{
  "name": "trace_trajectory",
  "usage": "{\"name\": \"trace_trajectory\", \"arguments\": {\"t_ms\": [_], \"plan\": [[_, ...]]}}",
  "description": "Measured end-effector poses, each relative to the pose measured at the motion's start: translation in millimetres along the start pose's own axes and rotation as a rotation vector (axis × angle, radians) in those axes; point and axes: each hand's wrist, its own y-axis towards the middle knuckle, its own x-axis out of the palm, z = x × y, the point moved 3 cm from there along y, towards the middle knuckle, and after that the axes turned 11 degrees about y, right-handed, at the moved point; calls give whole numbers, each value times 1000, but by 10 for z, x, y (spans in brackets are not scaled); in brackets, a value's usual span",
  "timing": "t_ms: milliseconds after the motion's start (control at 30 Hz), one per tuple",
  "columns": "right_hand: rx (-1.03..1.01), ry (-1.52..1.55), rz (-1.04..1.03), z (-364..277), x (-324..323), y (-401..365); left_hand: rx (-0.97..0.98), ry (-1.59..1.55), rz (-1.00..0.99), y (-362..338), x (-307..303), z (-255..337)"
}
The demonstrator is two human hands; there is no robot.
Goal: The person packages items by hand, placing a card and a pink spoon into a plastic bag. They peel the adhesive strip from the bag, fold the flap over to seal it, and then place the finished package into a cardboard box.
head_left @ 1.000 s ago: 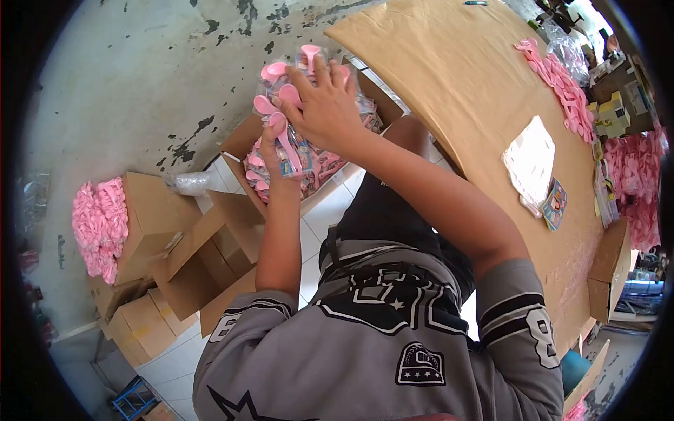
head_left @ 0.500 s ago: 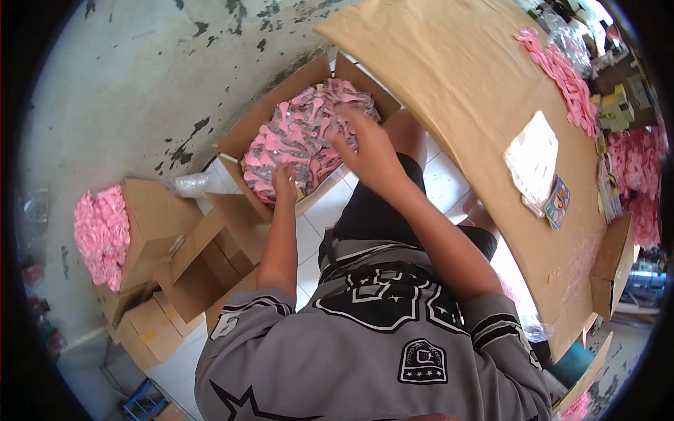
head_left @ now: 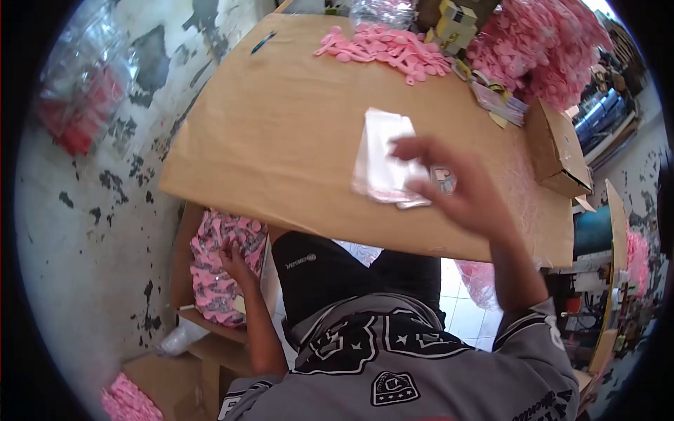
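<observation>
My left hand (head_left: 236, 262) rests at the cardboard box beside the table, its fingers loosely apart on the packets. Those pink packets (head_left: 210, 281), clear-wrapped with grey parts, fill the box; what exactly is inside them I cannot make out. Over the table, my right hand (head_left: 456, 184) is blurred, thumb and fingers spread with nothing between them. It hovers at the right side of a stack of white plastic bags (head_left: 382, 154). Partly hidden behind this hand lies a small printed card (head_left: 444, 179).
Loose pink plastic pieces (head_left: 386, 52) lie along the far side of the brown-covered table (head_left: 281, 133). A larger pink heap (head_left: 537, 49) stands at the back right. An open carton (head_left: 558, 151) sits at the right edge. Another pink pile (head_left: 130, 398) is at lower left.
My view has turned toward the table. My right hand has gone from above the packet box to the white bags. My left hand stays at the box.
</observation>
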Motion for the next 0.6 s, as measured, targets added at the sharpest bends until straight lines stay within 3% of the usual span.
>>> {"name": "trace_trajectory", "arguments": {"t_ms": [100,200,367,600], "plan": [[77,-134,111,531,-634,489,152,35,-90,-48,235,169],[8,-401,201,1352,-1145,1023,225,65,2,-115,268,722],[12,-524,245,2537,-1692,2075,436,142,139,21,-172,1151],[188,-444,273,2979,-1763,2953,556,460,270,-77,-681,1770]]}}
